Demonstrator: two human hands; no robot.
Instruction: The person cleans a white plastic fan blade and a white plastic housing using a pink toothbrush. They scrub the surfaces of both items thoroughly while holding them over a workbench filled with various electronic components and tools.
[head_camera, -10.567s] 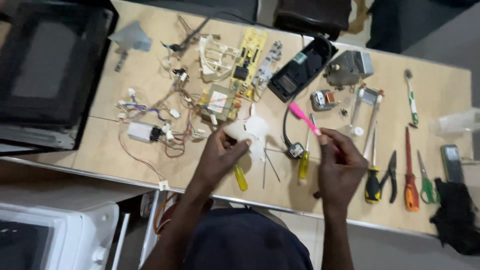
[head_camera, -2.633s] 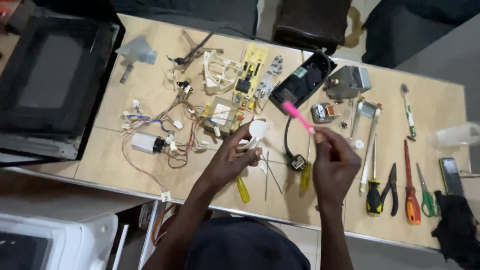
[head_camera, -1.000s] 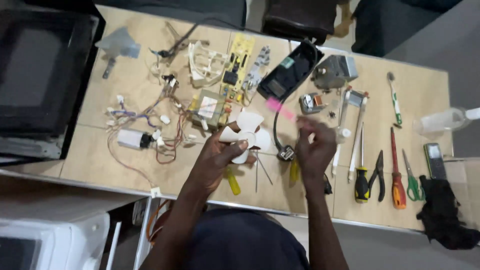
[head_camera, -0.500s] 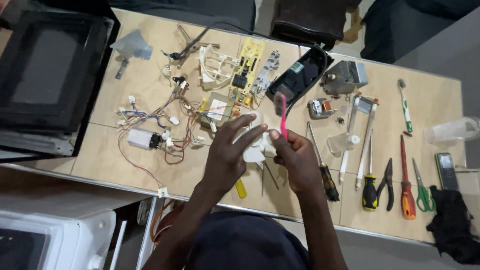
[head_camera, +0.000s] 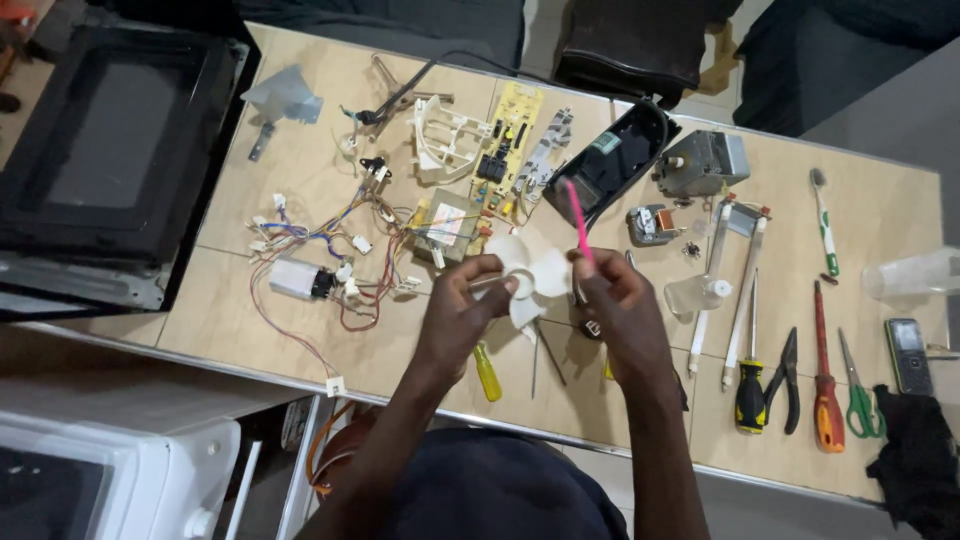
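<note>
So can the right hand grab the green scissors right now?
Probably not yet. The right hand is full, holding a pink brush against the white fan. The green scissors lie uncovered, far out to its right.

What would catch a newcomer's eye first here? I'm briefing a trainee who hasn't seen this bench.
At the centre, the left hand holds a white fan blade while the right hand grips a pink toothbrush against it. Behind lies a yellow circuit board; on the right, a row of tools with an orange screwdriver.
</note>
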